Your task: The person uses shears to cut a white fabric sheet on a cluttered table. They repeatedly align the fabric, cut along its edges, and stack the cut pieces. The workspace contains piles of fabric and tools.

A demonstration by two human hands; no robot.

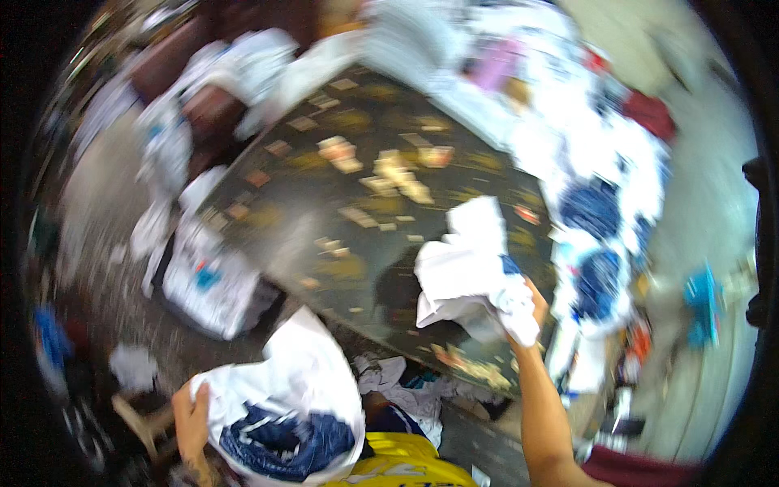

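At the lower left, my left hand is closed on the edge of a white piece of fabric. This fabric curves round a bunch of navy blue cloth beside my body. My right hand reaches out over the dark table and is closed round a crumpled white cloth. A small navy patch shows on that cloth near my fingers. Part of my right fingers is hidden behind the folds. Motion blur hides finer detail of both pieces.
Scattered pale scraps lie on the dark table. White and navy fabric bundles are heaped along its right side; pale stacks stand behind. A white bundle sits at its left edge, and a teal object at far right.
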